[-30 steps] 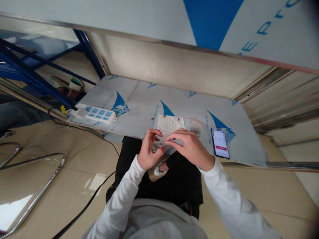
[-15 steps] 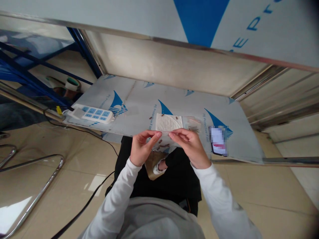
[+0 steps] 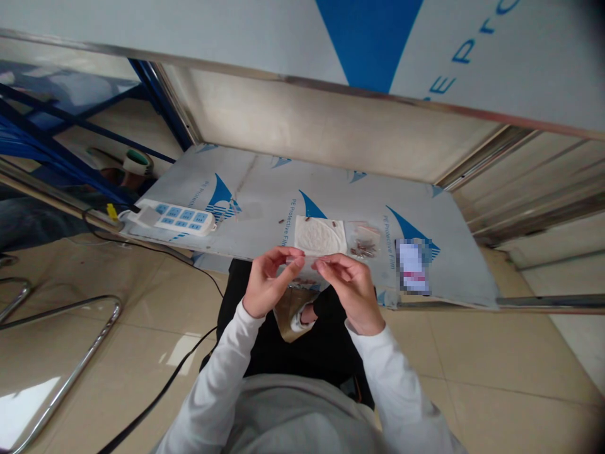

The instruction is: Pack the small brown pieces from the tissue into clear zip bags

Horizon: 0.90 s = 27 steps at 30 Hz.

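Note:
A small clear plastic bag (image 3: 309, 260) stretches between my two hands, its top edge pinched at both ends. My left hand (image 3: 270, 280) grips the left end with thumb and forefinger. At the right end, my right hand (image 3: 348, 287) does the same, its fingers curled. What lies inside the bag is too blurred to make out. Just beyond my fingertips rests a white square sheet (image 3: 320, 236), with small brown pieces (image 3: 334, 224) at its far edge. Right of the sheet is another clear bag (image 3: 365, 243) with several small brown pieces in it.
A phone (image 3: 413, 268) lies on the film-covered shelf (image 3: 255, 189) at the right. To the left sits a white power strip (image 3: 184, 219) with its cable. An upper shelf (image 3: 236, 47) overhangs the far side. A metal chair frame (image 3: 116, 309) stands on the floor at the left.
Both hands have come slightly nearer my body, and the right hand has shifted left. The second bag beside the sheet shows more fully. Both hands still pinch the clear bag.

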Motion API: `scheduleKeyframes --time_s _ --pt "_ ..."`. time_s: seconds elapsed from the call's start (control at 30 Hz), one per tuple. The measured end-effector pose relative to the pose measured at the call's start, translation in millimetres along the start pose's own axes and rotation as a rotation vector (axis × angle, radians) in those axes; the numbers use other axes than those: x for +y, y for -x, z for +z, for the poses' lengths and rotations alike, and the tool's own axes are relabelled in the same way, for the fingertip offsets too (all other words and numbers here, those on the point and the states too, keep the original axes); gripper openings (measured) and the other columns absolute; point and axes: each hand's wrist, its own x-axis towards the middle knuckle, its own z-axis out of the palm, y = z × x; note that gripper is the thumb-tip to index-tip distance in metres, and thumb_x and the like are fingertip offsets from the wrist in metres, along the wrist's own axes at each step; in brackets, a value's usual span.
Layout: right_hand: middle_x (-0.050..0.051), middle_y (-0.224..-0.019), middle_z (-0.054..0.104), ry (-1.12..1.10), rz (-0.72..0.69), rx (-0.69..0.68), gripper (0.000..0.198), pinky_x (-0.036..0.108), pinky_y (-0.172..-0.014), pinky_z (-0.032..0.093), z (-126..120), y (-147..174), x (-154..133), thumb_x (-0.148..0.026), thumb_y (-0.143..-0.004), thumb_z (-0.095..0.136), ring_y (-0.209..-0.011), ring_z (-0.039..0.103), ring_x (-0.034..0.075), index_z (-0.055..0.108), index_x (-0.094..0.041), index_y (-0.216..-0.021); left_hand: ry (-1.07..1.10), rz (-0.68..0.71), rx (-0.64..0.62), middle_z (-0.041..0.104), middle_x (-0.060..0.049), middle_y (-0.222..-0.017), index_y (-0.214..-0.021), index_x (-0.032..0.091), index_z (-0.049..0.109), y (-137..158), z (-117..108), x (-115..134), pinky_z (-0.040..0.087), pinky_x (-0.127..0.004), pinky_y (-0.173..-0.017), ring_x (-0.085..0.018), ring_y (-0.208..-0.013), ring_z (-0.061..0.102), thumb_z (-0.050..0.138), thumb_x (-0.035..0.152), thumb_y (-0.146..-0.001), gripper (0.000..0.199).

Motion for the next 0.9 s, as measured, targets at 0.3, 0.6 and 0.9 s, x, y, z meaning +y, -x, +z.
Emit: scheduleKeyframes --time_s 0.3,0.6,0.9 --pt "0.003 -0.081 0.071 -0.02 0.007 0.016 0.016 0.026 -0.074 0.051 1 2 4 -0.034 -0.079 0.07 -0.08 0.066 0.016 0.067 -0.019 -0.082 -0.149 0.054 0.037 0.071 -0.006 -0.075 -0.079 0.014 0.07 1 0 -5 0.051 -0.027 -0.069 -0.016 -0.07 0.064 0.07 0.033 -0.078 0.019" --pt "0.005 -0.086 0.071 0.164 -0.046 -0.032 0.02 0.029 -0.075 0.053 -1 3 7 -0.039 -0.082 0.066 -0.081 0.066 0.018 0.066 -0.019 -0.085 -0.091 -0.004 -0.061 0.075 -0.008 -0.078 -0.078 0.015 0.074 -1 3 -7 0.055 -0.029 -0.071 -0.02 -0.072 0.069 0.074 0.031 -0.074 0.017" --pt "0.001 -0.07 0.068 0.013 0.017 0.022 0.021 0.026 -0.066 0.05 0 2 20 -0.037 -0.08 0.068 -0.068 0.063 0.015 0.063 -0.018 -0.073 0.052 -0.106 -0.151 0.076 -0.006 -0.075 -0.078 0.017 0.076 -1 9 -21 0.056 -0.028 -0.066 -0.018 -0.067 0.07 0.072 0.033 -0.076 0.016"
